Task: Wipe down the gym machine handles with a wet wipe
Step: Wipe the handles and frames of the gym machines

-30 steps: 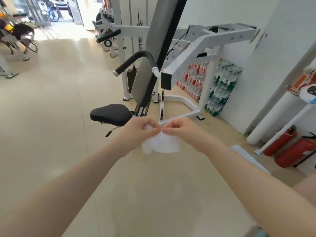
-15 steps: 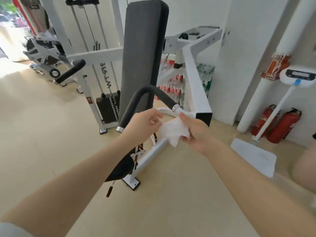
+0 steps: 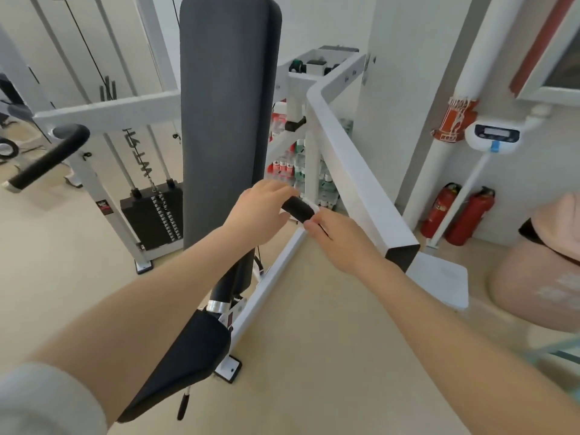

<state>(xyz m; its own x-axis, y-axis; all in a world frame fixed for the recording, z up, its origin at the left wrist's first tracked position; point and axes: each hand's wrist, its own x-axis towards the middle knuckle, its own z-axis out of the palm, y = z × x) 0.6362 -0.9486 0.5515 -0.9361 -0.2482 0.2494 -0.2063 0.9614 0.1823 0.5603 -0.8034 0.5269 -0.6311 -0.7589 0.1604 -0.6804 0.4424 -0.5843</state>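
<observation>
Near the middle of the view, both hands meet on the black handle (image 3: pixel 297 209) of a white-framed gym machine. The left hand (image 3: pixel 257 211) curls over the handle from the 9 o'clock side, fingers wrapped across its top. The right hand (image 3: pixel 337 238) comes in from 4 o'clock and closes its fingers and thumb on the handle's far end. A thin sliver of white wipe (image 3: pixel 311 205) shows at that end, at the right hand's fingertips; most of it is hidden, so how it is held cannot be told. The handle's visible stretch runs with its long axis from about 10 o'clock to 4 o'clock; more of the same black tube (image 3: pixel 226 285) drops toward 7 o'clock below the left wrist, ending in a chrome collar (image 3: pixel 218 306). Just behind the left hand stands the tall dark back pad (image 3: pixel 226 114), upright, and the black seat (image 3: pixel 185 365) lies low at 7 o'clock. A white square beam (image 3: pixel 354 171) slants from 12 o'clock down to 4 o'clock, just beside the right hand. A second black handle (image 3: pixel 50 158) points toward 8 o'clock at the far left, well apart. A weight stack (image 3: pixel 153 215) sits on the floor at 9 o'clock, and two red extinguishers (image 3: pixel 455 215) stand at 3 o'clock beside a white scale (image 3: pixel 492 138).
</observation>
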